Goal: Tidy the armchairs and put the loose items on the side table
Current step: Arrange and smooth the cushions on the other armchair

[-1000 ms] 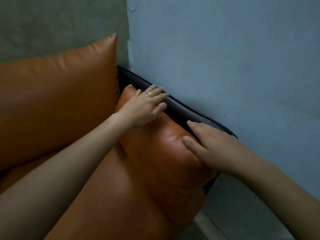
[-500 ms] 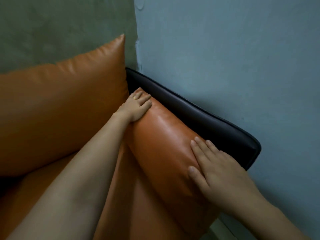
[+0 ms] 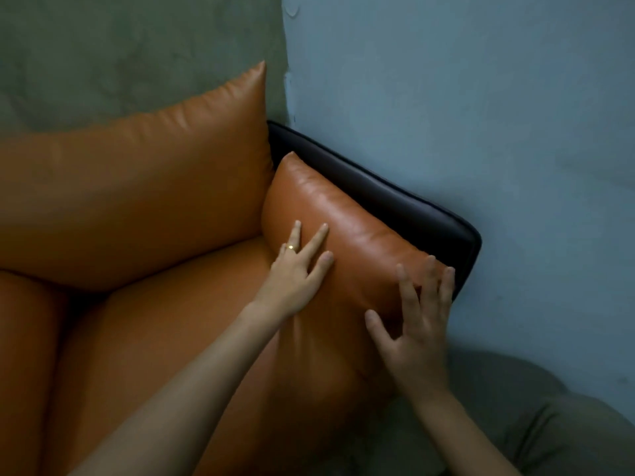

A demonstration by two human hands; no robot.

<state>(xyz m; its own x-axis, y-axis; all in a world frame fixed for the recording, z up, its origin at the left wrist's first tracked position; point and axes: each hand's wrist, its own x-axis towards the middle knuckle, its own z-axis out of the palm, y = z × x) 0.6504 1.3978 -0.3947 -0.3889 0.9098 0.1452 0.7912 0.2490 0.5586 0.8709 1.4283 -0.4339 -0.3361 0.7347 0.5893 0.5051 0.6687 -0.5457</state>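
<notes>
The step in hand looks like seating the orange arm cushion (image 3: 347, 228) of the armchair (image 3: 165, 355) squarely against its black side panel (image 3: 405, 204). The left hand (image 3: 295, 280), a ring (image 3: 291, 247) on one finger, lies flat on the cushion's inner face. Its fingers (image 3: 318, 240) are straight, slightly spread and hold nothing. The right hand (image 3: 417, 341) is at the cushion's front end with its fingers splayed wide and nothing gripped. It is blurred, so I cannot tell whether it touches the leather. To do this well, push with open palms rather than fingertips. Press outward from the left fingers toward the panel and inward from the right fingers along the cushion's length. That way the far corner tucks in beside the back cushion (image 3: 137, 173), just beyond the left fingertips. Room is tight. The panel's top edge runs just past the right fingertips, and the blue wall (image 3: 498, 115) stands directly behind it, so there is no space to reach round that side. Open room lies on the near side of both hands, over the seat cushion (image 3: 178, 331). Below the right wrist sits a grey-green shape (image 3: 556, 427) that I cannot identify. No loose items and no side table are in view.
</notes>
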